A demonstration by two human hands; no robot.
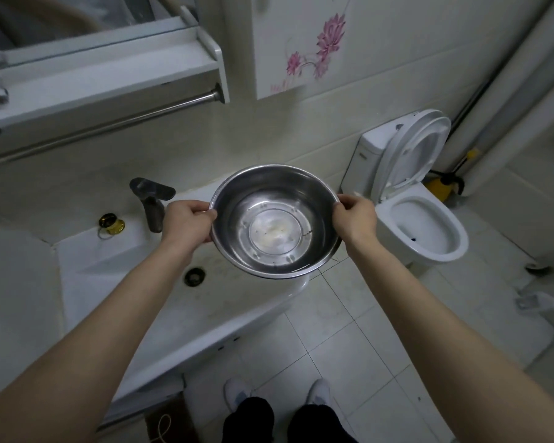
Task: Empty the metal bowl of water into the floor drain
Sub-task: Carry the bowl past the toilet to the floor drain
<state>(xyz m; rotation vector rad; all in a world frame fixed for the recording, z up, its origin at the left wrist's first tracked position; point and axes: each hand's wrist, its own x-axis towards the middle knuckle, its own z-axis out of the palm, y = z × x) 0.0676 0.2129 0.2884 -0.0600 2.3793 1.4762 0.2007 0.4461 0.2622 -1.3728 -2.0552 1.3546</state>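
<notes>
A round metal bowl [275, 222] with clear water in its bottom hangs in the air at arm's length, held level over the right end of the white sink [135, 302] and the tiled floor. My left hand [186, 222] grips the bowl's left rim, thumb on top. On the opposite rim sits my right hand [355, 219], also closed around the edge. I see no floor drain on the visible tiles.
A dark faucet [152, 203] and the sink drain [194, 276] lie left of the bowl. A toilet [422, 231] with raised lid stands at the right. A towel bar [109, 123] and shelf hang above. White floor tiles [349, 330] spread below, with my shoes [237, 394] near the bottom edge.
</notes>
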